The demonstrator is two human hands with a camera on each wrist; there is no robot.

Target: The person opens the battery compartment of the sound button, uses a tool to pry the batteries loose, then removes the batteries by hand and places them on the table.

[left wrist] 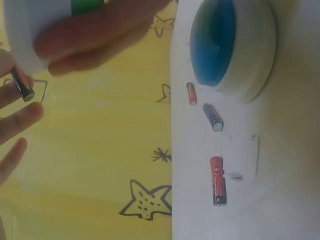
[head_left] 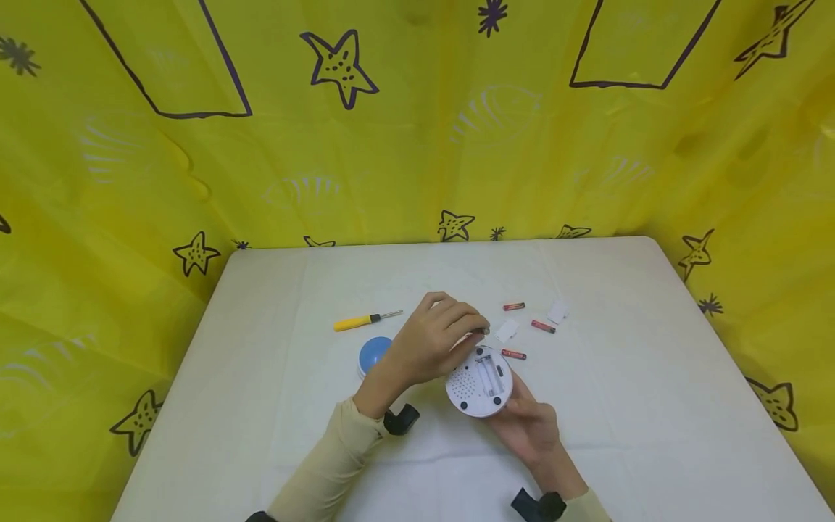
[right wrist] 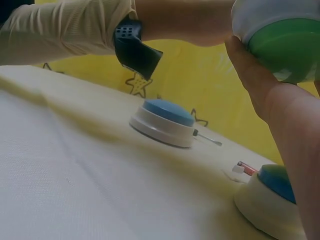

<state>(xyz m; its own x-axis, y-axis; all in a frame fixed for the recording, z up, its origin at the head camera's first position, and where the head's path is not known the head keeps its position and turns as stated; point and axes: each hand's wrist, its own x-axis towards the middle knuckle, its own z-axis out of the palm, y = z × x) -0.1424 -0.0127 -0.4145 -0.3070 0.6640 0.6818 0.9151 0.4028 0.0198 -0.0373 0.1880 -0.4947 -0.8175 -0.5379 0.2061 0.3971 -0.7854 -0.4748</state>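
Note:
My right hand grips a round push-button device, holding it tilted with its white underside up. Its green dome faces down in the right wrist view. An uncovered battery compartment shows in that underside, beside small speaker holes. Over the device's upper edge, my left hand pinches a small battery between its thumb and fingers; only its end shows in the head view. Close beyond the device lie several small items: a red battery and a white battery cover.
A yellow-handled screwdriver lies at the left. Near the left forearm stands a blue-domed button; another blue-domed button appears in the right wrist view. Farther right are two more batteries and a second cover.

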